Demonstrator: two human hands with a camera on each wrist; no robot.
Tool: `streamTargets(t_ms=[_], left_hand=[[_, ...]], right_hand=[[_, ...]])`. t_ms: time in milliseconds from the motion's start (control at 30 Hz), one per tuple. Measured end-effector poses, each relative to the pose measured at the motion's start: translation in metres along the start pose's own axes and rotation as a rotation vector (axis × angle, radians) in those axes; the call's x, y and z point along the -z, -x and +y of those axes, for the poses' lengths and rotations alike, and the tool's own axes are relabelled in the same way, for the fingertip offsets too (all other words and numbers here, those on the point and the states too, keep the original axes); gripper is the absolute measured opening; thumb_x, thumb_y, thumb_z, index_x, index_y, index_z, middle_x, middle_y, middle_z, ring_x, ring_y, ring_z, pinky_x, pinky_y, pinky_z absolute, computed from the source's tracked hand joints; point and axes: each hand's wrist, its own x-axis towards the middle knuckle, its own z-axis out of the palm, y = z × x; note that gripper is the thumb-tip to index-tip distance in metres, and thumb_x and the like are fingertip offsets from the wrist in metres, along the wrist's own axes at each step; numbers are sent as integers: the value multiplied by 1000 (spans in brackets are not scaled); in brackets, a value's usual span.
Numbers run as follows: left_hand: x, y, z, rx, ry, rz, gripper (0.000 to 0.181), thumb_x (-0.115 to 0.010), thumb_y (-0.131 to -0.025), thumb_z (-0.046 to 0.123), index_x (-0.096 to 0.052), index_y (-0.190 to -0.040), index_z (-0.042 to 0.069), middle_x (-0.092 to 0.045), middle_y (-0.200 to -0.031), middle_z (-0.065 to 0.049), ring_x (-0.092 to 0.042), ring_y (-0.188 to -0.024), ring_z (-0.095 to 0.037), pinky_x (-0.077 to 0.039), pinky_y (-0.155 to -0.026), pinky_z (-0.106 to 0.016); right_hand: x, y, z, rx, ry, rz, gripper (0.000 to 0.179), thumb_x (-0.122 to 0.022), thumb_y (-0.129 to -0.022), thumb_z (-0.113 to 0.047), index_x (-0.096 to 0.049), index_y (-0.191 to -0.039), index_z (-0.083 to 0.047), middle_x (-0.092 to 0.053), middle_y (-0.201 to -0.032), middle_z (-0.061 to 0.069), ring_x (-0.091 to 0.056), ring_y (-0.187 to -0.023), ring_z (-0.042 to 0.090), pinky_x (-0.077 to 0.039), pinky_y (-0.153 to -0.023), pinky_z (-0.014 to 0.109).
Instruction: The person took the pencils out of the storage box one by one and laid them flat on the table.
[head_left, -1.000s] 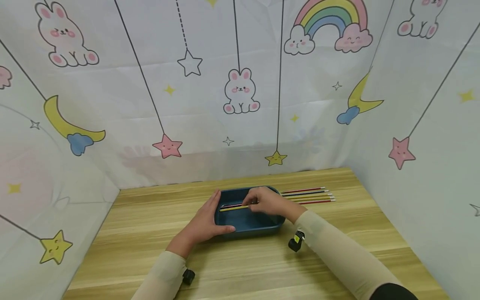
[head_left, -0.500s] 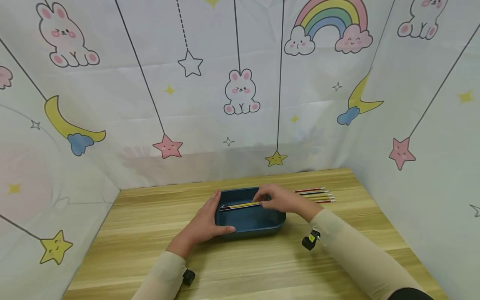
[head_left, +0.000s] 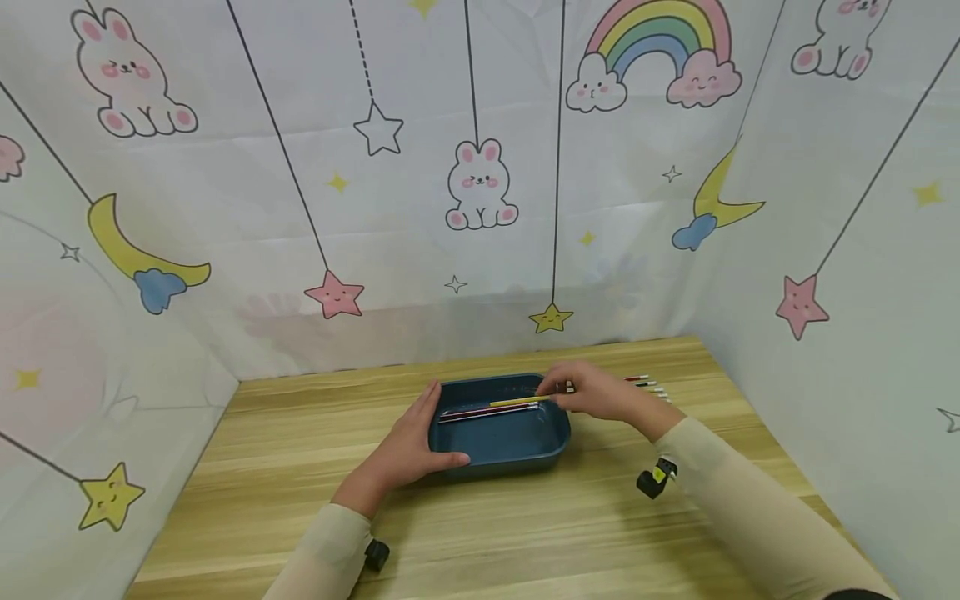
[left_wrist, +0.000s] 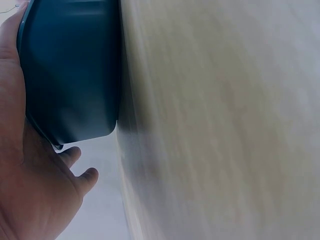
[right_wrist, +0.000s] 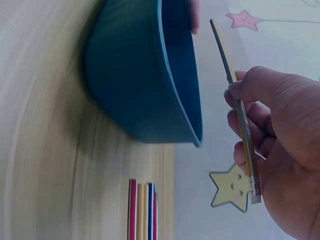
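A dark blue rectangular tray (head_left: 495, 465) rests on the table. At its left end my left hand (head_left: 408, 440) lies spread along the rim, the thumb over the near edge; the left wrist view shows the palm side of this hand (left_wrist: 42, 185) against the tray's wall (left_wrist: 75, 75). My right hand (head_left: 600, 393) is over the tray's right rim. It pinches a yellow pencil (head_left: 521, 401) between thumb and fingers, the eraser end toward the palm in the right wrist view. Dark red and dark pencils (head_left: 480, 413) lie in the tray.
Several pencils (right_wrist: 140, 215), red, yellow and blue, lie side by side on the wooden table (head_left: 525, 533) to the tray's right, partly behind my right arm. White cloth walls (head_left: 405, 242) with cartoon prints enclose the table at the back and sides.
My right hand has moved right across the tray, carrying the yellow pencil away from the left end, off the other pencils. My left hand stays at the tray's left end.
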Motion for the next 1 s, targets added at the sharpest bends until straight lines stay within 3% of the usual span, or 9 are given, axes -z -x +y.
streamTargets(t_ms=[200, 433, 767, 1000], left_hand=[[1, 0, 0, -2, 0, 0, 137, -87, -85, 72, -5, -180, 16, -4, -187, -4, -11, -170, -35, -22, -131, -65], [1, 0, -2, -6, 1, 7, 137, -87, -85, 71, -6, -180, 15, -5, -187, -6, -12, -170, -35, -23, -131, -65], [0, -2, -4, -19, -1, 8, 136, -87, -85, 71, -8, -180, 12, -7, -186, -9, -13, -170, -36, -24, -131, -65], [0, -1, -3, -9, -1, 6, 137, -87, -85, 72, -8, -180, 13, -6, -187, -6, -13, -170, -35, -24, -131, -65]], right_hand=[[11, 11, 7, -28, -23, 32, 21, -66, -110, -2, -82, -124, -5, -72, -120, 4, -65, -90, 19, -59, -78, 36], [22, 25, 16, -47, -53, 69, 22, -69, -107, 1, -84, -121, -7, -73, -115, 12, -63, -87, 24, -57, -73, 34], [34, 46, 32, -59, -14, 116, 23, -71, -106, 3, -85, -121, -7, -75, -118, 14, -65, -96, 22, -57, -77, 33], [40, 58, 38, -106, 9, 133, 23, -73, -105, 1, -84, -123, -5, -77, -119, 8, -69, -107, 29, -59, -84, 36]])
